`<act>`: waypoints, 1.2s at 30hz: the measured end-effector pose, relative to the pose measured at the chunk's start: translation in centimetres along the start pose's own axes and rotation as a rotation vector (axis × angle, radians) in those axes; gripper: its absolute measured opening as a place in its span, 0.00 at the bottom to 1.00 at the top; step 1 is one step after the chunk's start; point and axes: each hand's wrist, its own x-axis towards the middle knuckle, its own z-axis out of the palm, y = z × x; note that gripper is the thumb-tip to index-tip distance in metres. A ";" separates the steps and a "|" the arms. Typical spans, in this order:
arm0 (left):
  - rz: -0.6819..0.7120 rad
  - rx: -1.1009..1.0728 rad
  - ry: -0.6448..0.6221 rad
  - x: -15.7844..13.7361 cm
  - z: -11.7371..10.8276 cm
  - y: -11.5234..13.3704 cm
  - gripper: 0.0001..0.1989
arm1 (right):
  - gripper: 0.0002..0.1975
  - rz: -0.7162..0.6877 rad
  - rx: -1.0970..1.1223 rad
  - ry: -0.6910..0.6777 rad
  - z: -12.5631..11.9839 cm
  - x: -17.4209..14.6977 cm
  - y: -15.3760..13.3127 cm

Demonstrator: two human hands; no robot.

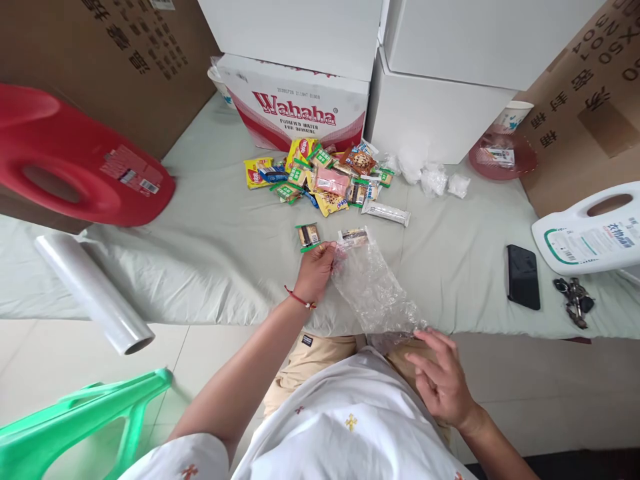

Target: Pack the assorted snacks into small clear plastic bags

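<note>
1. Pale green cloth [460,247] covers the surface, and a clear plastic bag [375,287] lies slanted at its near edge; I take that bag as my clock's centre.
2. I see the left hand [316,270] pinching the bag's upper-left edge, fingers closed. The right hand [440,373], fingers loosely parted, touches the near corner at five o'clock.
3. One snack packet [354,237] shows at the bag's far end, inside or beneath, I cannot tell. Another wrapped snack [309,235] sits at ten, just beside the left hand.
4. Farther out, heaped snacks [333,181] lie at eleven, against a Wahaha carton [300,113]; crumpled clear plastic [434,180] is at one.
5. Well apart: black phone [523,277] and keys [575,302] at three, plastic roll [95,293] at nine, red jug [75,150] at ten, green stool [90,417] at eight.
</note>
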 end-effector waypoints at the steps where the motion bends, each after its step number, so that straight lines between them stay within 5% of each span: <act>1: 0.011 -0.002 0.011 0.0 0.0 -0.2 0.17 | 0.14 0.016 0.020 0.032 -0.5 0.4 -0.1; 5: 0.072 0.004 0.072 -0.1 0.6 -0.9 0.15 | 0.23 0.036 -0.035 0.132 -0.4 3.0 -1.0; 9: 0.132 0.067 0.175 -0.4 1.1 -1.7 0.14 | 0.36 0.013 -0.093 0.014 3.5 5.2 -2.2; 13: 0.170 0.167 0.226 -0.7 0.9 -2.4 0.16 | 0.11 0.087 -0.117 0.008 5.9 6.2 -3.1; 15: 0.188 0.181 0.236 -0.7 0.7 -2.5 0.18 | 0.08 0.140 0.003 0.073 5.6 6.8 -3.1; 20: 0.186 0.109 0.221 -0.6 0.7 -2.1 0.20 | 0.05 0.492 0.516 0.215 2.9 8.2 -2.2; 24: 0.151 -0.005 0.198 -0.7 0.8 -1.6 0.21 | 0.13 0.885 0.883 0.399 1.4 8.7 -0.4; 27: 0.124 -0.004 0.179 -0.5 0.5 -1.2 0.22 | 0.18 1.024 1.017 0.510 0.6 9.0 1.7; 32: 0.098 0.112 0.158 0.4 0.0 -0.9 0.20 | 0.22 1.048 0.894 0.568 -0.7 9.5 7.6; 36: 0.151 0.270 0.173 0.9 0.0 -1.3 0.20 | 0.18 0.895 0.335 0.496 -2.3 9.7 11.5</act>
